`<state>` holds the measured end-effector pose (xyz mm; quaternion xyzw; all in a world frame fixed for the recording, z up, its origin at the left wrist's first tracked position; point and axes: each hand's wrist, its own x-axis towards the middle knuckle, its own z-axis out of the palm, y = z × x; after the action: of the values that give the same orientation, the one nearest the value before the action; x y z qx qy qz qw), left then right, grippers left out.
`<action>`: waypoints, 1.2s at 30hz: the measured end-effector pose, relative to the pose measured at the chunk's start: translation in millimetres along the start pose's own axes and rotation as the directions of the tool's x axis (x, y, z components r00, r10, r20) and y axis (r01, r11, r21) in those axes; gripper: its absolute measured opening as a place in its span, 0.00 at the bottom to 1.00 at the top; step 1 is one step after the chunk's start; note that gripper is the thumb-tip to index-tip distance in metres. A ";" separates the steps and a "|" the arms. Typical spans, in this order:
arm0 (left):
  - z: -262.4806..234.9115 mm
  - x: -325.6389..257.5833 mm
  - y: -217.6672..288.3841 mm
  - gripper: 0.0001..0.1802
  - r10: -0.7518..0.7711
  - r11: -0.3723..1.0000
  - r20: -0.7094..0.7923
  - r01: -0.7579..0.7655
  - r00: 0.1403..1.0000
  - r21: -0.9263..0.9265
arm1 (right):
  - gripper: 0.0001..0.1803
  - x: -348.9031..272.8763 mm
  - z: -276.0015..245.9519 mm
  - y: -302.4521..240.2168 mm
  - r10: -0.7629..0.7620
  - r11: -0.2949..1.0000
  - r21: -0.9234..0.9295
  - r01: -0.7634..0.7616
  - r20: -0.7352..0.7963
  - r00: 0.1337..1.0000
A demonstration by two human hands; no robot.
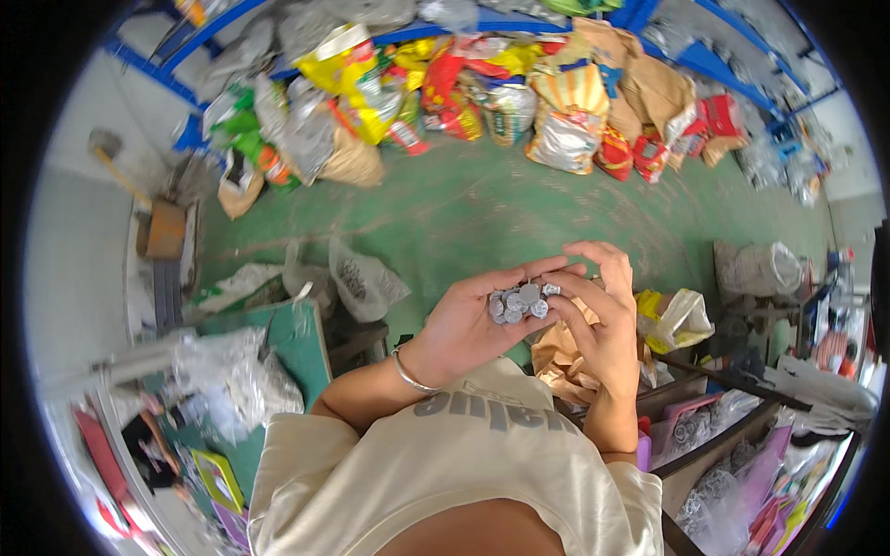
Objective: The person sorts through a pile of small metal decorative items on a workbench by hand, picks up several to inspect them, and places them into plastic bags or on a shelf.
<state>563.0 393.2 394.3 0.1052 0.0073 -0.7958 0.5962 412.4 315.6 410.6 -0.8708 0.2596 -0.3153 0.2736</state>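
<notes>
My left hand (462, 320) is cupped palm up in front of my chest, a metal bangle on its wrist. A small heap of grey, roundish metal pieces (513, 306) lies in its palm and along the fingers. From the right, my right hand (603, 320) reaches over the fingers of the left. Its thumb and fingertips are pinched on one small silvery metal piece (552, 289) at the heap's edge. The exact kind of these pieces is too small to make out.
Full sacks, such as a striped sack (567, 116), line the far wall beneath a blue rack (519, 20). A green table (301, 347) with clear plastic bags stands at left. Below my right hand sits a brown paper bag (561, 361); bins with a dark divider (714, 445) are at right.
</notes>
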 end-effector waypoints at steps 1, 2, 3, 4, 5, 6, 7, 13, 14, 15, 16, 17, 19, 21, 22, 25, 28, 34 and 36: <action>4.2 21.8 3.4 0.24 -0.046 0.999 -0.003 0.046 0.999 -0.003 | 0.13 5.2 -8.4 13.7 0.027 1.000 -0.014 -0.028 -0.026 0.999; 9.5 44.8 7.0 0.24 -0.089 0.996 -0.011 0.089 0.996 -0.019 | 0.12 11.2 -16.7 29.2 0.064 0.997 0.055 -0.058 -0.101 0.993; 13.6 67.8 11.3 0.24 -0.134 0.990 -0.017 0.134 0.991 -0.036 | 0.10 16.4 -22.9 45.2 0.104 0.989 0.123 -0.083 -0.175 0.979; 16.8 90.7 15.7 0.24 -0.178 0.983 -0.025 0.177 0.984 -0.052 | 0.09 21.8 -28.3 61.3 0.145 0.976 0.192 -0.098 -0.247 0.958; 18.3 114.2 19.6 0.25 -0.203 0.978 -0.015 0.201 0.979 -0.054 | 0.08 24.3 -31.0 77.9 0.290 0.900 0.419 -0.120 -0.370 0.883; 20.6 138.5 23.8 0.26 -0.229 0.971 -0.002 0.228 0.973 -0.064 | 0.07 26.9 -33.9 92.5 0.442 0.781 0.618 -0.090 -0.446 0.778; 22.7 162.7 28.1 0.26 -0.254 0.964 0.011 0.254 0.967 -0.074 | 0.06 32.8 -38.5 106.9 0.591 0.631 0.776 -0.008 -0.474 0.653; 51.9 306.5 53.2 0.27 -0.413 0.910 0.072 0.415 0.908 -0.015 | 0.15 81.4 -93.6 182.3 0.752 0.030 0.995 0.095 -0.085 0.654; 57.1 329.0 53.2 0.27 -0.440 0.898 0.092 0.440 0.893 0.020 | 0.15 85.9 -104.4 191.2 0.773 0.042 0.996 0.083 -0.084 0.629; 59.7 349.1 51.6 0.27 -0.467 0.884 0.108 0.465 0.877 0.051 | 0.16 88.5 -113.8 199.0 0.796 0.048 0.996 0.070 -0.080 0.600; 62.8 368.0 49.2 0.27 -0.494 0.869 0.123 0.487 0.861 0.082 | 0.16 92.8 -124.5 206.9 0.811 0.039 0.997 0.072 -0.073 0.580; 68.3 385.9 45.2 0.27 -0.527 0.850 0.098 0.520 0.844 0.086 | 0.17 97.6 -137.6 212.9 0.828 0.036 0.996 0.078 -0.074 0.555; 77.7 423.1 38.2 0.27 -0.577 0.815 0.053 0.570 0.815 0.103 | 0.18 107.0 -161.5 230.4 0.845 0.047 0.994 0.096 -0.091 0.526; 85.5 462.3 26.9 0.27 -0.629 0.775 0.045 0.622 0.776 0.114 | 0.20 111.6 -182.7 251.0 0.852 0.062 0.992 0.114 -0.112 0.511; 89.4 482.5 19.5 0.27 -0.650 0.758 0.048 0.643 0.758 0.114 | 0.21 111.0 -193.1 263.5 0.849 0.092 0.990 0.106 -0.134 0.511; 101.5 542.4 -8.1 0.27 -0.692 0.719 0.046 0.683 0.720 0.126 | 0.21 110.6 -227.8 303.1 0.866 0.176 0.979 0.101 -0.203 0.456; 111.9 600.2 -45.4 0.27 -0.715 0.697 0.058 0.706 0.696 0.123 | 0.21 100.3 -266.5 349.0 0.855 0.278 0.958 0.072 -0.281 0.437; 146.4 704.9 -129.8 0.26 -0.732 0.675 0.092 0.737 0.675 -0.042 | 0.12 75.6 -364.5 441.5 0.825 0.105 0.917 0.385 -0.296 0.481; 157.7 730.9 -149.8 0.25 -0.720 0.685 0.080 0.725 0.689 -0.075 | 0.10 80.9 -402.8 460.8 0.861 -0.047 0.887 0.460 -0.198 0.469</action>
<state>200.5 -277.6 402.7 0.0461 0.0752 -0.9669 0.2393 59.0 -190.6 410.9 -0.0446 0.2149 -0.6972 0.6825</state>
